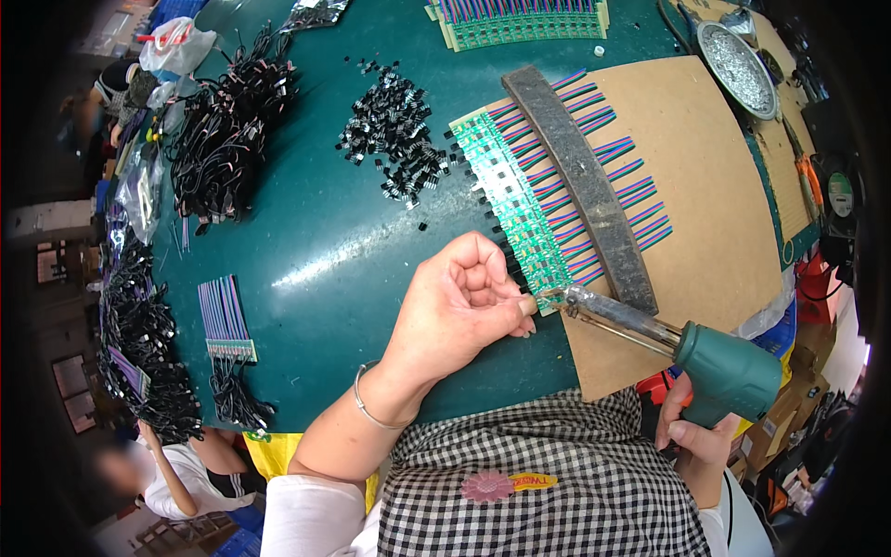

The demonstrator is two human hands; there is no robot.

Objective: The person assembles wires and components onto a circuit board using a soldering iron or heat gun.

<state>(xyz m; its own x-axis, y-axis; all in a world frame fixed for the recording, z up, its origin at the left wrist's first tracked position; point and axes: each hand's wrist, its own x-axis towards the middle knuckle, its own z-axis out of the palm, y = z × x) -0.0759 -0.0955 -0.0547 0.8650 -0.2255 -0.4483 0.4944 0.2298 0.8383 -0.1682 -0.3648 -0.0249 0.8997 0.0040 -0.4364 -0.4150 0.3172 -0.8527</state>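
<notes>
- So the green circuit board (510,195) lies slantwise on the table (325,353), beside the left edge of the brown cardboard (724,213). Tip from me: warm pad and lead together, briefly, and mind those fingertips near the heat.
- Looks-wise it's a long strip crammed with tiny chips, glare mid-panel, black parts (507,248) poking out left, multicoloured wires (614,147) fanning right.
- Left hand (459,311): thumb and finger pinched close at the near end, others curled. Can't tell what's between them.
- Right hand (696,438): wrapped round the handle of a teal soldering gun (729,376), tip at that same end.
- Dark bar (582,181) lies across the wires, which should stop them wandering.
- Further left: loose black component pile (399,130).
</notes>
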